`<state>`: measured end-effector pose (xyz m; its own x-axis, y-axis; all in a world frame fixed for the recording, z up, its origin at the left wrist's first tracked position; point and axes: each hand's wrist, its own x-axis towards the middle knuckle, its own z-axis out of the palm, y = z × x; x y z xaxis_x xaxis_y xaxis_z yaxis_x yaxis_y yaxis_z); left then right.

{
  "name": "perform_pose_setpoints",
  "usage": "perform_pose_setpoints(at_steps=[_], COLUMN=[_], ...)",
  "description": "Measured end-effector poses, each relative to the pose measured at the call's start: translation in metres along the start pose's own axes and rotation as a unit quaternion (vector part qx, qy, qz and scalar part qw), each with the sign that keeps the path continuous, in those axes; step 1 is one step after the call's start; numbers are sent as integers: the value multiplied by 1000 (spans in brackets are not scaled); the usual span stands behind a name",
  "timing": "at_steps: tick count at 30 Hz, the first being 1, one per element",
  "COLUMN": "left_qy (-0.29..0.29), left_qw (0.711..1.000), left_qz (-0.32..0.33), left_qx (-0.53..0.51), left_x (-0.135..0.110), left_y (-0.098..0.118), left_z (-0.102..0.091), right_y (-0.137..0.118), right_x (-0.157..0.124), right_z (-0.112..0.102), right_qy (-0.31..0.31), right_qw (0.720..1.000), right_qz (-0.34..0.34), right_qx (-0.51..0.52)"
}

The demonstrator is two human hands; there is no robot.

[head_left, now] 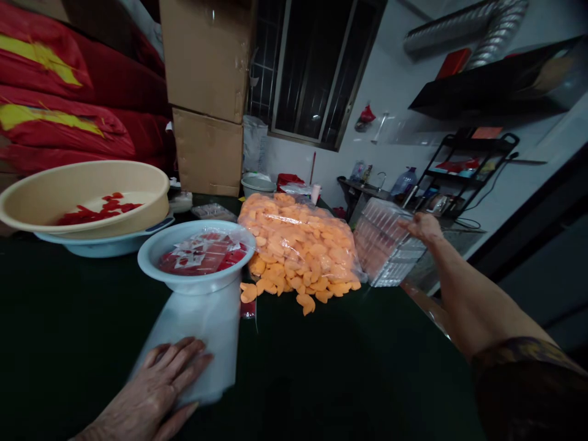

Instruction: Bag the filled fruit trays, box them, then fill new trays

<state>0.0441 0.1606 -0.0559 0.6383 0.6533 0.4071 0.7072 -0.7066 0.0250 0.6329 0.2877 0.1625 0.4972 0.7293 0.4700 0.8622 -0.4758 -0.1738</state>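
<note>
Left hand (156,383): lay palm down with fingers loosely spread, grasping nothing, on the translucent plastic sheeting (220,355).
Right hand (425,229): on my feed it touched the upper edge of the clear tray stack (388,245); I couldn't tell whether its fingers were closed.
Tray position: tilted, just right of the clear bag (294,229) of orange pieces (305,303), some loose in front.
Sheeting position: on the dark tabletop (331,373), reaching the blue basin (149,260) of packets (202,251).
Farther left: I saw a cream basin (27,208) holding red pieces (98,211).
</note>
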Motion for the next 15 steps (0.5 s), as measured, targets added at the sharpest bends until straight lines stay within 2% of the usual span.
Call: perform_pose_setpoints(at_steps=[7,15], left_qy=[-4,-8], left_qw=[1000,1000], left_qz=[-6,-7], left_qx=[-8,-6], left_x=[1,0], left_y=[1,0], left_z=[-3,-2], right_y=[-8,-5], right_x=[1,10], right_z=[1,3], right_qy=[-29,-63], right_qw=[996,993], right_qz=[84,96], right_qx=[-6,-36])
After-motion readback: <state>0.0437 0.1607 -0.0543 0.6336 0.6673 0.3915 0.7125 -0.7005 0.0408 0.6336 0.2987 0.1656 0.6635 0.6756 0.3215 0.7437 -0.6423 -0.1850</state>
